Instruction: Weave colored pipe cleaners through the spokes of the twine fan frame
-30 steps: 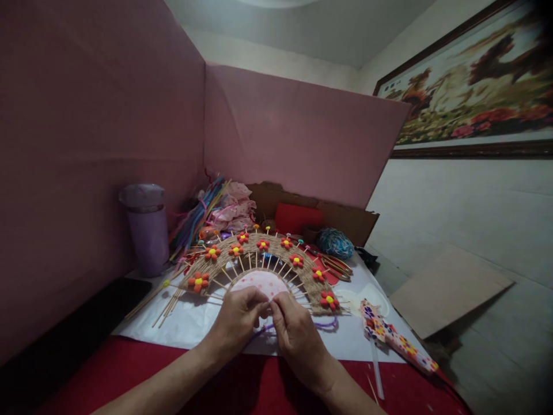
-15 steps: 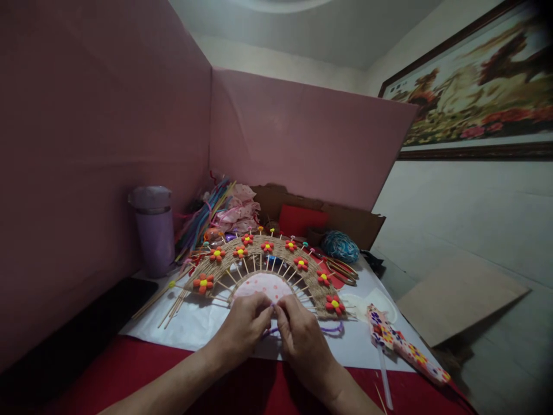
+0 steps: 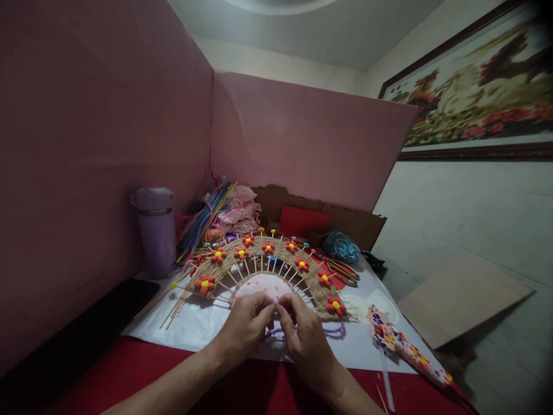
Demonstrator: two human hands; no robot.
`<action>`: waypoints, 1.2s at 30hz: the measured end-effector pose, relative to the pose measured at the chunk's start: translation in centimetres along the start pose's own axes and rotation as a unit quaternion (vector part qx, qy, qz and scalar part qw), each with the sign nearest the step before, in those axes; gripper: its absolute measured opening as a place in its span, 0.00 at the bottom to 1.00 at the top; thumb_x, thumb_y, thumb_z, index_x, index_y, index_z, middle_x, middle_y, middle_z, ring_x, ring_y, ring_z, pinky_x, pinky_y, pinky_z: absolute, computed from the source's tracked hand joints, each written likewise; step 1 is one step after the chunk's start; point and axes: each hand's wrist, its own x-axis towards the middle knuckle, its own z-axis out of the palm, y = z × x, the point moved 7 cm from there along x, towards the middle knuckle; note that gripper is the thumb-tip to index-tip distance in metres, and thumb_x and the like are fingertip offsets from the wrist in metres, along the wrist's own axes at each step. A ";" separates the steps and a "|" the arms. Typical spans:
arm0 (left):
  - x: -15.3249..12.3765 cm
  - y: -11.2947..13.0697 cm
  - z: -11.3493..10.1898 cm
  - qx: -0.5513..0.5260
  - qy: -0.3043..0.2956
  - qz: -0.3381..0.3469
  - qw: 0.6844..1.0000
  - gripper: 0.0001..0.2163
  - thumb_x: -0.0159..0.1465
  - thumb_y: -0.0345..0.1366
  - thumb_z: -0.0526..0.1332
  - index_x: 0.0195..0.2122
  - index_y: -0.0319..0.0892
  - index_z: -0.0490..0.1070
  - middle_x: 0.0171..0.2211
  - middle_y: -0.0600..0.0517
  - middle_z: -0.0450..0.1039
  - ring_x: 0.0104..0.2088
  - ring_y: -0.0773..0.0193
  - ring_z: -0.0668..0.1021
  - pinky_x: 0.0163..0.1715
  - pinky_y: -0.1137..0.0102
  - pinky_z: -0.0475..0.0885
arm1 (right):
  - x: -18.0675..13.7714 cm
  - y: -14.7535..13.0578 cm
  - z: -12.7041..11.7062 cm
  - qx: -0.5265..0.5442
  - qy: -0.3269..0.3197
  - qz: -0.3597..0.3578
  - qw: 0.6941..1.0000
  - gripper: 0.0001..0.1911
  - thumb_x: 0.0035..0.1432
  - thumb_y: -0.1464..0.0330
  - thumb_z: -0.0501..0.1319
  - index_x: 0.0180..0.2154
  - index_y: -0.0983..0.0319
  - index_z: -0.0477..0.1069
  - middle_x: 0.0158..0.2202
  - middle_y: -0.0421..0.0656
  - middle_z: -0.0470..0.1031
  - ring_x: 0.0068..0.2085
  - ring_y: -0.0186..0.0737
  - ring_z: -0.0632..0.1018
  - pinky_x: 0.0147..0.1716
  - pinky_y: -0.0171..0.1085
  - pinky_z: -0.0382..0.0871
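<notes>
A half-round fan of wooden sticks woven with brown twine (image 3: 259,253) lies on white paper (image 3: 194,323), dotted with red and yellow flowers. Its middle is a pink dotted half-disc (image 3: 263,285). My left hand (image 3: 246,328) and my right hand (image 3: 305,337) meet at the near edge of that disc, fingertips pinched together. A purple pipe cleaner (image 3: 330,330) runs under both hands and loops out to the right; both hands pinch it.
A purple lidded cup (image 3: 155,230) stands at the left by the pink partition. Pipe cleaners and pink fabric (image 3: 235,210) are piled behind, with a blue yarn ball (image 3: 341,246), scissors (image 3: 341,268) and a patterned glue gun (image 3: 406,349) to the right. Red cloth (image 3: 142,369) covers the near table.
The view has shifted slightly, so everything sits a little further right. My fingertips stay pinched together at the disc's edge, with only small finger movement.
</notes>
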 end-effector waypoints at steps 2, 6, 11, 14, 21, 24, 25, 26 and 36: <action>0.0 0.0 0.0 0.003 -0.002 0.002 1.000 0.12 0.61 0.37 0.52 0.23 0.39 0.66 0.17 0.57 0.61 0.18 0.70 0.64 0.18 0.75 0.57 | 0.0 0.0 0.0 0.003 -0.001 -0.003 1.000 0.07 0.62 0.72 0.49 0.33 0.61 0.63 0.30 0.43 0.70 0.32 0.38 0.72 0.32 0.35 0.63; 0.0 0.0 0.0 0.012 -0.008 0.008 1.000 0.12 0.61 0.37 0.52 0.24 0.39 0.67 0.19 0.56 0.63 0.19 0.70 0.64 0.20 0.75 0.57 | -0.1 0.1 0.1 -0.008 0.002 -0.017 1.000 0.06 0.62 0.73 0.49 0.33 0.61 0.62 0.30 0.43 0.69 0.32 0.39 0.71 0.32 0.35 0.63; -0.2 0.2 -0.1 0.048 0.002 0.023 0.999 0.13 0.62 0.37 0.50 0.22 0.40 0.64 0.19 0.56 0.63 0.22 0.68 0.65 0.23 0.74 0.58 | -0.2 0.0 0.3 -0.018 -0.003 -0.030 0.999 0.06 0.62 0.73 0.48 0.34 0.62 0.62 0.31 0.44 0.68 0.33 0.39 0.70 0.32 0.36 0.63; -0.2 0.3 -0.2 0.067 0.009 0.029 0.997 0.13 0.62 0.37 0.50 0.22 0.40 0.63 0.19 0.57 0.61 0.23 0.68 0.64 0.24 0.73 0.57 | -0.1 0.1 0.3 0.002 -0.012 -0.019 1.000 0.07 0.62 0.72 0.48 0.34 0.62 0.62 0.31 0.44 0.69 0.33 0.39 0.70 0.32 0.36 0.63; -0.1 0.6 -0.4 0.131 0.013 0.068 0.989 0.13 0.62 0.36 0.50 0.22 0.40 0.64 0.20 0.55 0.62 0.24 0.67 0.64 0.26 0.72 0.57 | 0.0 0.8 0.5 0.045 -0.028 0.019 0.998 0.06 0.62 0.70 0.49 0.32 0.61 0.61 0.28 0.41 0.67 0.30 0.37 0.69 0.30 0.35 0.62; -0.2 0.5 -0.5 0.141 0.012 0.071 0.987 0.12 0.62 0.36 0.50 0.23 0.41 0.64 0.21 0.55 0.64 0.25 0.66 0.65 0.26 0.72 0.57 | -0.2 1.0 0.6 0.052 -0.027 0.026 0.998 0.06 0.62 0.69 0.49 0.32 0.61 0.61 0.29 0.42 0.67 0.31 0.38 0.69 0.31 0.36 0.62; -0.2 0.5 -0.5 0.144 0.010 0.072 0.987 0.11 0.62 0.36 0.50 0.23 0.41 0.64 0.21 0.55 0.64 0.25 0.66 0.65 0.26 0.72 0.56 | -0.3 1.0 0.7 0.054 -0.027 0.028 0.998 0.06 0.62 0.69 0.49 0.32 0.61 0.61 0.29 0.42 0.67 0.32 0.38 0.69 0.31 0.36 0.62; -0.3 0.5 -0.5 0.146 0.009 0.074 0.986 0.11 0.62 0.36 0.50 0.24 0.41 0.64 0.22 0.55 0.64 0.25 0.66 0.65 0.26 0.72 0.57 | -0.4 1.0 0.7 0.055 -0.027 0.030 0.998 0.06 0.62 0.69 0.49 0.33 0.61 0.61 0.30 0.42 0.67 0.32 0.38 0.69 0.32 0.36 0.63; 0.0 0.7 -0.1 0.081 -0.006 0.050 0.995 0.12 0.62 0.37 0.51 0.24 0.39 0.64 0.21 0.55 0.63 0.24 0.67 0.65 0.25 0.72 0.58 | -0.2 1.2 0.5 0.083 -0.006 0.042 0.996 0.07 0.62 0.68 0.49 0.32 0.62 0.62 0.29 0.41 0.66 0.31 0.37 0.69 0.31 0.36 0.62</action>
